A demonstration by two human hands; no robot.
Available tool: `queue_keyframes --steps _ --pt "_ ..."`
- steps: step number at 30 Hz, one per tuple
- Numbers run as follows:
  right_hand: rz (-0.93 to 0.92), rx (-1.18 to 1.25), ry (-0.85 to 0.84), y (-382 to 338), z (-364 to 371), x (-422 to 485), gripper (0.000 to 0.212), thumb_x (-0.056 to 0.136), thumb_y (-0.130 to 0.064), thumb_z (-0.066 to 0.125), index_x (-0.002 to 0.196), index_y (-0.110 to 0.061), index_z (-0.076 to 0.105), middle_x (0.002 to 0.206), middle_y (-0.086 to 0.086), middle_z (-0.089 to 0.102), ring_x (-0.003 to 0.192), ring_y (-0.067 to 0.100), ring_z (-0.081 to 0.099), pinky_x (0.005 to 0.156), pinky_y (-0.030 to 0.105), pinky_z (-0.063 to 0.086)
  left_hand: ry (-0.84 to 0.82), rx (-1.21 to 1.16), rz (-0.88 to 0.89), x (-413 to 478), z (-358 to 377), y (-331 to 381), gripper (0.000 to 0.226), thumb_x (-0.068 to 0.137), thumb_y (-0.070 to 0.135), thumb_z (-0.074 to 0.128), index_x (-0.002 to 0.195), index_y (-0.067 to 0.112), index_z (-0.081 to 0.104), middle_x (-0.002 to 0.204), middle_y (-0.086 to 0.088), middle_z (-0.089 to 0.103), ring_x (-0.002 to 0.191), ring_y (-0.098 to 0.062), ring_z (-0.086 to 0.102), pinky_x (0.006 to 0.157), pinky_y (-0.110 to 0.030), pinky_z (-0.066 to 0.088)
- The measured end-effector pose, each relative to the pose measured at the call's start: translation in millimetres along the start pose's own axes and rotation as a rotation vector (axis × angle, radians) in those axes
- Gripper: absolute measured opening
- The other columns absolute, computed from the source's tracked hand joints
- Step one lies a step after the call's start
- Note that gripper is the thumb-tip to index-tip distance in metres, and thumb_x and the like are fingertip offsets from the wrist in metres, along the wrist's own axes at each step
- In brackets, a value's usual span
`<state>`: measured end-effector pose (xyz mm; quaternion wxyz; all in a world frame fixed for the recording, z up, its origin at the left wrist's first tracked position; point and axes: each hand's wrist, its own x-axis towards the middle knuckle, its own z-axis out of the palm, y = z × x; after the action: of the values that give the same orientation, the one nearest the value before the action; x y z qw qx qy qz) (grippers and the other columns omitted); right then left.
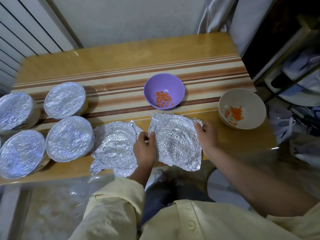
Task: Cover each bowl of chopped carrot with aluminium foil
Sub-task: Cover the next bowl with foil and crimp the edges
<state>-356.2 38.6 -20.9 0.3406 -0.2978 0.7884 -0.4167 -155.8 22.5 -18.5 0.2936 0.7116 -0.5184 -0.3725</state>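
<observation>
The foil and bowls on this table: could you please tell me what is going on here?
A person grips one crumpled foil sheet by its side edges, left hand on one, right hand on the other, at the near edge of the table. A second sheet lies loose beside it. Four covered bowls stand to the left; the purple bowl and the beige bowl, each holding chopped carrot, are not yet covered.

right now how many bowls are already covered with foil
4, all at the table's left end: back-left bowl, back-right bowl, front-left bowl, front-right bowl. More may be cut off past the left edge.
</observation>
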Motion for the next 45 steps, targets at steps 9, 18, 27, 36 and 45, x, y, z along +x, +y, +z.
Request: queue_keyframes --steps 9,18,27,36,45 --pt "-0.061 -0.165 0.056 1.7 -1.7 -3.7 0.035 0.096 -0.025 0.053 0.065 -0.022 0.037 0.062 -0.006 0.036 0.056 0.009 0.033 0.049 0.021 0.027 -0.015 0.121 -0.001 -8.5 4.3 -3.5 0.036 0.106 0.033 0.038 0.079 0.011 0.049 0.084 -0.013 0.059 0.081 -0.034 0.056 0.067 -0.04 0.036" --pt "-0.102 -0.288 0.085 14.8 1.6 -5.9 0.034 0.101 -0.034 0.04 0.094 -0.003 0.053 0.066 -0.007 0.043 0.067 0.022 0.046 0.059 0.032 0.026 -0.055 0.166 0.021 -13.4 5.0 -6.9 0.029 0.109 0.031 0.032 0.089 0.013 0.043 0.073 -0.005 0.049 0.072 -0.03 0.047 0.062 -0.037 0.024" --pt "-0.046 -0.078 -0.019 17.8 -1.3 -1.8 0.031 0.101 -0.028 0.044 0.072 -0.016 0.046 0.062 -0.003 0.04 0.056 0.007 0.035 0.05 0.021 0.028 -0.099 0.092 -0.001 -9.2 10.1 -21.6 0.037 0.109 0.031 0.028 0.089 0.008 0.049 0.072 -0.002 0.047 0.073 -0.028 0.046 0.065 -0.037 0.029" --pt "0.104 0.056 -0.063 18.2 -0.2 -0.9 0.038 0.101 -0.032 0.043 0.066 -0.02 0.041 0.061 -0.003 0.033 0.056 0.01 0.031 0.052 0.026 0.027 -0.099 0.156 -0.04 -8.0 10.3 -20.9 0.034 0.109 0.031 0.028 0.094 0.009 0.051 0.079 -0.006 0.052 0.081 -0.033 0.054 0.066 -0.035 0.03" --pt "0.06 0.018 -0.039 13.9 -0.2 -3.1 0.036 0.101 -0.033 0.043 0.068 -0.021 0.042 0.061 -0.005 0.036 0.057 0.009 0.034 0.054 0.027 0.028 0.024 0.421 0.622 -10.9 23.5 3.5 0.046 0.1 0.027 0.037 0.137 0.003 0.052 0.147 -0.015 0.047 0.139 -0.031 0.038 0.113 -0.044 0.028"
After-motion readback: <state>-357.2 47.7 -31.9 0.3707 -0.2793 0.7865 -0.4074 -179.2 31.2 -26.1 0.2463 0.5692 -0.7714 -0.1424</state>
